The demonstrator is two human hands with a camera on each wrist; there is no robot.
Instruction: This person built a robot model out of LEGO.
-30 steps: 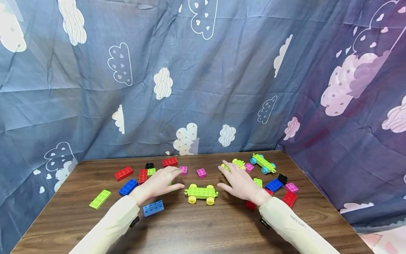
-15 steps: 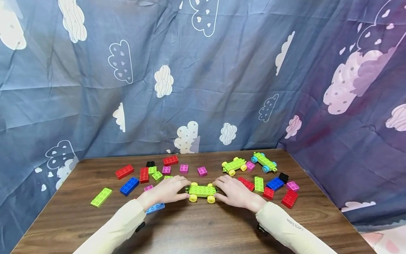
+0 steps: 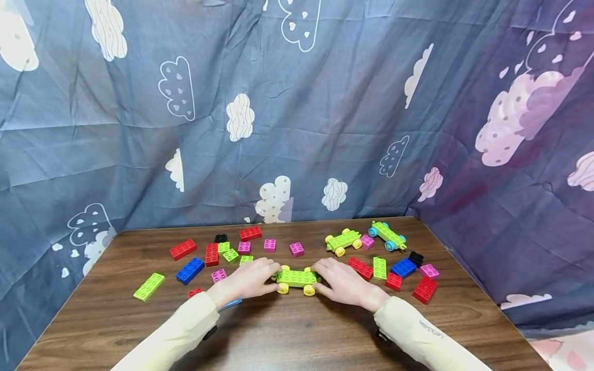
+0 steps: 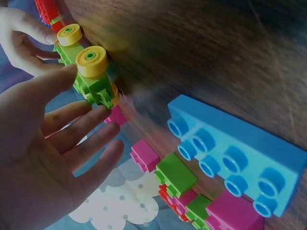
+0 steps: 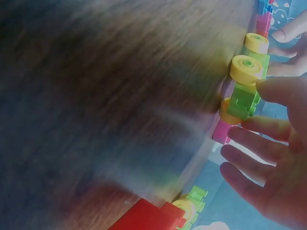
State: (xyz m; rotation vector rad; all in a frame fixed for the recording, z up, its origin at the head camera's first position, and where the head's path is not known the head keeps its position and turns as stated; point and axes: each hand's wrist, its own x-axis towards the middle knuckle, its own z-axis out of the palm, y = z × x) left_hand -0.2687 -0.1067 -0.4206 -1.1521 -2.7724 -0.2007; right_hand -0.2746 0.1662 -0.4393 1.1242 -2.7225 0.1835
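In the head view, a lime-green toy car base [image 3: 297, 278] with yellow wheels stands on the table between my hands. At its left end, my left hand [image 3: 248, 278] holds it between thumb and index finger. My right hand [image 3: 345, 281] holds its right end the same way. The left wrist view shows the left thumb [image 4: 60, 81] against a yellow wheel [image 4: 92, 61], the other fingers spread below the coupling. From the right wrist, the right thumb [image 5: 273, 90] touches the car base [image 5: 243, 100] by a wheel, with the remaining fingers loosely extended.
Loose building bricks lie left, including a long blue brick [image 3: 190, 271] and a lime brick [image 3: 149, 287]. A light-blue brick [image 4: 235, 155] lies under the left forearm. Two more car bases, yellow-wheeled [image 3: 343, 241] and blue-wheeled [image 3: 388, 236], stand back right near red bricks [image 3: 424, 290].
Both hands have come down and inward from above the table to the two ends of the car base. Over the last half second they have barely moved.
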